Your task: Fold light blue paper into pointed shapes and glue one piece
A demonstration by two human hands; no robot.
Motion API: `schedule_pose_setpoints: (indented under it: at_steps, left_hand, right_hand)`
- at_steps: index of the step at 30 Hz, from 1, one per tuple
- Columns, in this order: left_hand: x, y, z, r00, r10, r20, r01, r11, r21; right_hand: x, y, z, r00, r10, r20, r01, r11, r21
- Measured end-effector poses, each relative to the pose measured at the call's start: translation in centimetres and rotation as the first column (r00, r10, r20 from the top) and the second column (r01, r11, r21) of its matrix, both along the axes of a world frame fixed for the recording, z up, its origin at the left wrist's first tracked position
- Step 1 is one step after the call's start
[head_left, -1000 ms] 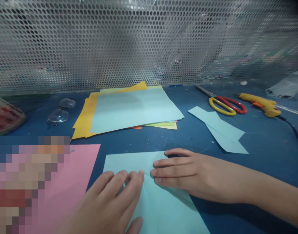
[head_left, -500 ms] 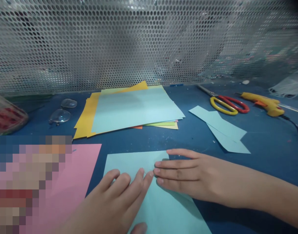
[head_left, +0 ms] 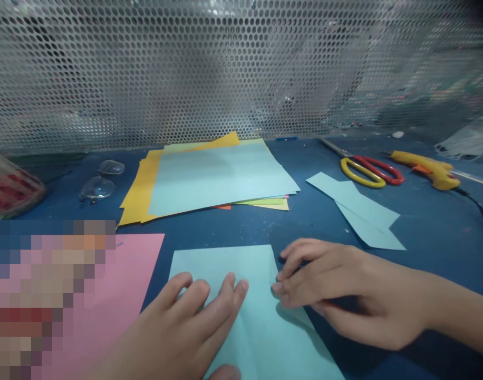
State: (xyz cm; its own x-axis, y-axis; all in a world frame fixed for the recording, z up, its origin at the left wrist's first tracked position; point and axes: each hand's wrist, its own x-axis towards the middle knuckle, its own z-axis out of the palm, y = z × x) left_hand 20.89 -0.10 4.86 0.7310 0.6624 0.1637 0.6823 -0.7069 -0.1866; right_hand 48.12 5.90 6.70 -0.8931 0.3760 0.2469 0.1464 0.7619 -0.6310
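A light blue sheet of paper (head_left: 261, 332) lies in front of me, its right side folded over, with a flap lifting a little along the right edge. My left hand (head_left: 202, 311) rests on the sheet, fingers loosely bent and apart, pressing it down. At the right edge my right hand (head_left: 336, 290) touches the paper with bent fingertips, the thumb held apart below. No object shows between the fingers of either hand. Part of the sheet's lower end runs out of view.
Behind the sheet lies a stack of coloured paper (head_left: 221, 174). Blue paper strips (head_left: 360, 211), scissors (head_left: 368, 169) and a yellow glue gun (head_left: 427, 168) are at right. Eyeglasses (head_left: 99, 184), a clear container (head_left: 12, 184) and pink paper (head_left: 126, 285) are at left. A perforated metal panel (head_left: 241, 68) stands behind.
My right hand has moved right, from lying flat on the sheet to its right edge, and its fingers have bent. My left hand has stayed nearly in place.
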Motion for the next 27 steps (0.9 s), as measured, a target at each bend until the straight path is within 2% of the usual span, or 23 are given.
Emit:
schedule_pose_setpoints:
  at_steps: [3,6,9,15,21,27]
  left_hand:
    - [-0.3,-0.1,0.3,0.999,-0.038,-0.003,0.038,0.999,0.004]
    - [-0.6,-0.2,0.4,0.995,-0.098,0.022,0.097,0.995,0.014]
    - [-0.6,0.0,0.5,0.993,-0.105,0.043,0.105,0.994,0.009]
    - [-0.2,0.3,0.6,0.995,-0.091,0.040,0.090,0.996,0.024]
    - [-0.2,0.0,0.8,0.995,-0.084,0.056,0.083,0.996,0.031]
    - [-0.4,0.0,0.7,0.996,-0.078,0.053,0.077,0.997,0.019]
  right_hand:
    - [-0.7,-0.3,-0.6,0.995,-0.044,-0.087,0.051,0.996,0.073]
    - [-1.2,-0.9,-1.1,0.996,-0.081,0.032,0.073,0.973,0.219]
    - [-1.3,-1.5,-1.2,0.988,-0.105,0.110,0.069,0.955,0.288]
    - [-0.7,-1.1,-1.2,0.998,-0.057,0.027,0.049,0.974,0.223]
    - [-0.4,-0.8,-1.3,0.998,-0.041,0.057,0.020,0.943,0.332]
    - [-0.4,-0.8,-1.6,0.999,-0.028,-0.022,0.032,0.965,0.260]
